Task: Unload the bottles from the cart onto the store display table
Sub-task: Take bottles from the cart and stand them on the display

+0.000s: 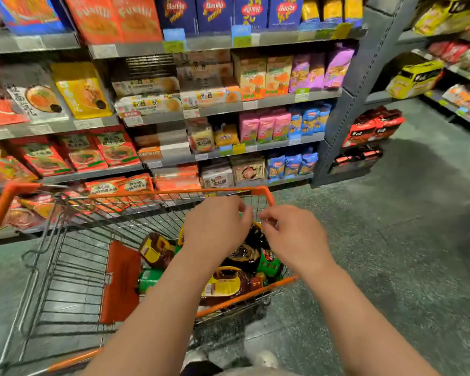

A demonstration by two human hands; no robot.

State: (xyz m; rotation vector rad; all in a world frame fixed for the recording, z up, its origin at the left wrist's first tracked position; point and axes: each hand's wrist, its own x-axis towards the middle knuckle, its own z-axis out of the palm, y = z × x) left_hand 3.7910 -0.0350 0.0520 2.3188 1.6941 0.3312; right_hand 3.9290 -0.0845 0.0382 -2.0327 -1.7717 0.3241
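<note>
Wire-mesh cart [73,267], orange-rimmed — several glossy dark bottles [223,286] beneath both grips: left [217,226] and right [293,237] loosely curled, empty.

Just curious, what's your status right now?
Both hands, left and right, over cart, holding nothing visible. Bottles still inside. Nothing blocking.

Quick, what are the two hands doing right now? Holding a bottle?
Left hand: fingers curled above the bottles in the cart; a grip cannot be told.
Right hand: same, cannot be told.

Metal wire cart [65,267] with orange plastic rim; glossy plastic bottles [223,286]; matt speckled floor [391,253].
</note>
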